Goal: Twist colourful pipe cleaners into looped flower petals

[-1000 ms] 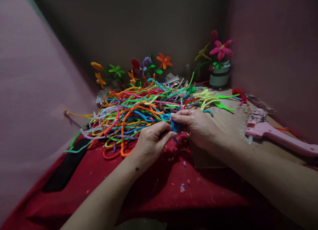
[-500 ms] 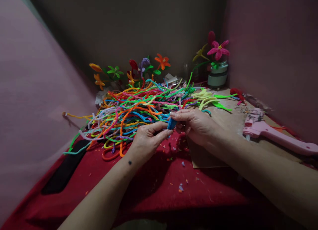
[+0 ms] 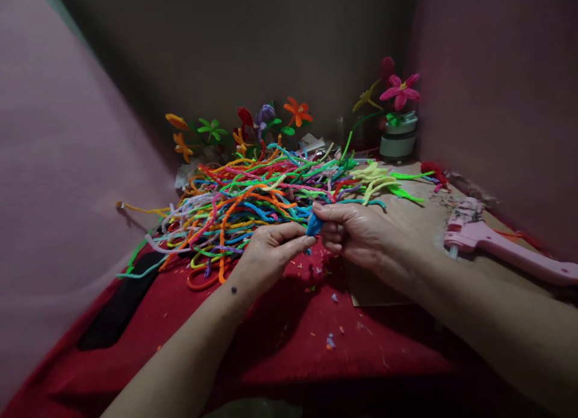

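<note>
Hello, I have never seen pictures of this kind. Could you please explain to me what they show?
There is no machine here, only a person's bare hands. The camera is worn on the head and looks forward and down, so the arms reach in from the bottom and right.

The left hand and the right hand hold a small blue fuzzy piece between them. Behind them, on a red cloth, lies a heap of colourful fuzzy stems. To the right, a pink glue gun lies on a brown board. At the back stand fuzzy flowers, such as an orange one.
</note>
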Demonstrator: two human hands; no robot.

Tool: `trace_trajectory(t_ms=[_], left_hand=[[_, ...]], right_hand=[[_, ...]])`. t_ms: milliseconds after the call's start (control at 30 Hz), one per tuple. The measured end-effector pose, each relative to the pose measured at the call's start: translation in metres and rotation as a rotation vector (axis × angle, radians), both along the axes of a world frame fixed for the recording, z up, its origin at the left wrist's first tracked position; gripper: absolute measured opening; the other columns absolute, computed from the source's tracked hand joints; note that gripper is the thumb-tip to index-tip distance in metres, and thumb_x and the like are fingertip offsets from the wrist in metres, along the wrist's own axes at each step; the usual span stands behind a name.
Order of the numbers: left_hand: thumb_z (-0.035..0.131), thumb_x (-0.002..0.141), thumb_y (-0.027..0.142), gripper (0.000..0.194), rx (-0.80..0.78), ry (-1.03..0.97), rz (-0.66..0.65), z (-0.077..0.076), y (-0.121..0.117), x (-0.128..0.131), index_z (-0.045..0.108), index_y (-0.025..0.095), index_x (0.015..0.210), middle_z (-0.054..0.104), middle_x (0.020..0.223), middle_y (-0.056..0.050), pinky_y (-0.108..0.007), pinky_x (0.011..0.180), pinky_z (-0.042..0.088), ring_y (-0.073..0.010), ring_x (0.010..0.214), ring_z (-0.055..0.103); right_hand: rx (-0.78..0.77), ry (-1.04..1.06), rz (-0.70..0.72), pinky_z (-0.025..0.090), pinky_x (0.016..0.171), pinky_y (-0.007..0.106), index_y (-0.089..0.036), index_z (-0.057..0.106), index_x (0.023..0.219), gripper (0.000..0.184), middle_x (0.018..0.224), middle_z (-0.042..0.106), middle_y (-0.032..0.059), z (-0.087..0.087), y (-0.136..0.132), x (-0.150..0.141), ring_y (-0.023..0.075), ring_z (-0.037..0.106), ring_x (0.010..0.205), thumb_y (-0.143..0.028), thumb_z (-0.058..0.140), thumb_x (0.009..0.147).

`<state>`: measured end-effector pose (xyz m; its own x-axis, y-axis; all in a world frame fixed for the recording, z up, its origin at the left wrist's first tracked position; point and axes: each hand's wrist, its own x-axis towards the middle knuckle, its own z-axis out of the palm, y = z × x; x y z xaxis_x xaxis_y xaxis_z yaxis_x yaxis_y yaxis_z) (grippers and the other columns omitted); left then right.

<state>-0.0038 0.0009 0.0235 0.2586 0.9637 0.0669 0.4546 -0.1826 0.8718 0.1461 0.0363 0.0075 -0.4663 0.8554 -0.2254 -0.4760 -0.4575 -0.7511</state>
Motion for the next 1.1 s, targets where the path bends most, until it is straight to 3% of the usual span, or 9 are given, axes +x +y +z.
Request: trace_trajectory(t_ms=[67, 167, 233, 400, 567, 767, 1100], left_hand=[[0.059, 0.073, 0.031, 0.019, -0.056, -0.036, 0.023, -0.0005, 0.0002, -0.0001, 0.067, 0.014, 0.069, 0.047, 0.056, 0.002, -0.019, 0.046, 0.028, -0.0074, 0.050, 0.034], [0.060, 0.073, 0.032, 0.019, -0.103, -0.068, 0.050, -0.0012, -0.0002, -0.0005, 0.067, 0.014, 0.071, 0.045, 0.051, 0.004, -0.019, 0.043, 0.024, -0.0062, 0.044, 0.030], [0.061, 0.072, 0.032, 0.018, -0.108, -0.073, 0.059, -0.0015, -0.0008, -0.0005, 0.066, 0.015, 0.067, 0.042, 0.048, 0.005, -0.019, 0.042, 0.024, -0.0059, 0.043, 0.028], [0.060, 0.072, 0.032, 0.020, -0.108, -0.066, 0.049, 0.0003, -0.0016, 0.0007, 0.060, 0.016, 0.061, 0.035, 0.045, 0.006, -0.020, 0.041, 0.023, -0.0051, 0.041, 0.024], [0.060, 0.072, 0.031, 0.021, -0.067, -0.015, 0.036, 0.0038, -0.0022, 0.0012, 0.058, 0.015, 0.058, 0.036, 0.047, 0.006, -0.020, 0.042, 0.023, -0.0056, 0.043, 0.028], [0.061, 0.072, 0.035, 0.027, -0.135, -0.057, 0.020, 0.0002, 0.0022, -0.0055, 0.051, 0.016, 0.056, 0.031, 0.044, 0.007, -0.019, 0.038, 0.018, -0.0046, 0.039, 0.025], [0.061, 0.073, 0.035, 0.027, -0.152, -0.019, -0.017, 0.0028, 0.0024, -0.0068, 0.051, 0.015, 0.058, 0.032, 0.045, 0.007, -0.018, 0.039, 0.019, -0.0038, 0.041, 0.026]], right_hand=[[0.054, -0.046, -0.031, 0.019, 0.039, 0.022, -0.017, 0.046, 0.054, 0.029, 0.040, 0.040, -0.0063, -0.0011, -0.0002, -0.0012, 0.0054, 0.030, 0.037, -0.034, 0.064, 0.068], [0.266, -0.105, -0.105, 0.023, 0.042, 0.023, -0.016, 0.051, 0.055, 0.032, 0.046, 0.046, -0.0043, -0.0040, 0.0005, -0.0014, 0.0062, 0.036, 0.042, -0.041, 0.064, 0.068], [0.396, -0.156, -0.152, 0.025, 0.044, 0.023, -0.015, 0.054, 0.055, 0.030, 0.048, 0.047, -0.0043, -0.0057, 0.0015, -0.0004, 0.0062, 0.036, 0.043, -0.039, 0.067, 0.067], [0.501, -0.277, -0.272, 0.030, 0.048, 0.023, -0.016, 0.054, 0.054, 0.024, 0.048, 0.048, -0.0042, -0.0061, 0.0015, 0.0008, 0.0068, 0.040, 0.046, -0.031, 0.067, 0.067], [0.406, -0.204, -0.249, 0.032, 0.044, 0.023, -0.016, 0.052, 0.054, 0.025, 0.045, 0.048, -0.0036, -0.0071, -0.0019, -0.0032, 0.0074, 0.042, 0.041, -0.031, 0.063, 0.071], [0.577, -0.282, -0.254, 0.035, 0.048, 0.023, -0.015, 0.055, 0.058, 0.020, 0.049, 0.052, -0.0031, -0.0041, 0.0002, -0.0002, 0.0073, 0.045, 0.045, -0.027, 0.062, 0.073], [0.511, -0.292, -0.298, 0.027, 0.043, 0.022, -0.016, 0.050, 0.055, 0.024, 0.044, 0.045, -0.0054, -0.0067, 0.0009, -0.0014, 0.0057, 0.038, 0.040, -0.029, 0.061, 0.073]])
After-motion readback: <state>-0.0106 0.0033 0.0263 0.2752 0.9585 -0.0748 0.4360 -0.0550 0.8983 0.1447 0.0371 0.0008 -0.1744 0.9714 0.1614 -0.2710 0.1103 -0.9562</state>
